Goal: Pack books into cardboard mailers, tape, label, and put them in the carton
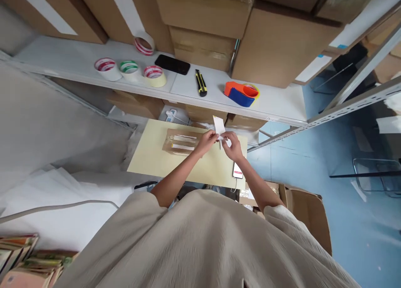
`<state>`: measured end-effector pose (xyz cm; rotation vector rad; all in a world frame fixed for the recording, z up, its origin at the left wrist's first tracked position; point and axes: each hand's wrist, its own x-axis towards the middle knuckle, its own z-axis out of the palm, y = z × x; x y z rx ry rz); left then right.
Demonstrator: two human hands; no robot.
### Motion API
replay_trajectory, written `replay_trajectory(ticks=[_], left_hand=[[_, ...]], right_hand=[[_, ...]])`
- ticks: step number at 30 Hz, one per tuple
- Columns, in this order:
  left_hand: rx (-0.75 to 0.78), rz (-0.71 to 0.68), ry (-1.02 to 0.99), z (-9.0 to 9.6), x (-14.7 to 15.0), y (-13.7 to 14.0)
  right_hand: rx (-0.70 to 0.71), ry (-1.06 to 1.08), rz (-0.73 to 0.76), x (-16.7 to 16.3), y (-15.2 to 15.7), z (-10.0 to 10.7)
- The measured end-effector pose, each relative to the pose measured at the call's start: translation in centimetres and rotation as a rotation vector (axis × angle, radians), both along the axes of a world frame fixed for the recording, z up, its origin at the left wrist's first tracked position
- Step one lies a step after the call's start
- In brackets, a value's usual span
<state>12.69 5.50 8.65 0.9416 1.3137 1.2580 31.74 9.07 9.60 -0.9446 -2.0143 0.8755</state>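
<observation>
Above the pale yellow table (150, 154), both hands hold a white paper slip (219, 126), which stands up between them. My left hand (207, 142) pinches its lower left side. On the other side, the fingers of my right hand (232, 147) are closed on the slip's lower end, and a white piece also shows under them. Left of my left hand lies a brown taped parcel (168, 141) with white strips on top. A phone (238, 171) with a lit white screen and a cable rests by my right wrist.
The shelf (194, 98) behind the table carries several tape rolls (156, 77), a black phone (172, 64), a yellow-black utility knife (201, 83) and an orange-blue tape dispenser (239, 95). Large cardboard boxes (203, 8) stand behind them. An open carton (308, 215) sits on the floor at right.
</observation>
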Motion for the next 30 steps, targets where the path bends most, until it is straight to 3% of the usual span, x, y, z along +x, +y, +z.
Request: replay_trajectory(ticks=[3,7,19,24,30], left_hand=[[0.099,-0.026,0.019,1.2,-3.0,-1.4],[0.167,-0.016,0.038,2.5,-6.9,-3.7],[0.212,-0.081,-0.019,2.3,-19.6,-10.3],[0.221,-0.031,0.003,1.8,-22.9,-12.2],[0.242,0.025,0.041,2.3,-24.7,-13.4]], right_hand=[[-0.099,0.106,0.058,-3.4,-0.9,1.9],[-0.262,0.185,0.054,-7.9,-3.0,3.1],[-0.393,0.228,-0.001,-20.6,-9.5,2.2],[-0.408,0.215,0.001,-24.3,-11.5,2.1],[-0.44,0.19,0.024,-26.5,-12.4,3.0]])
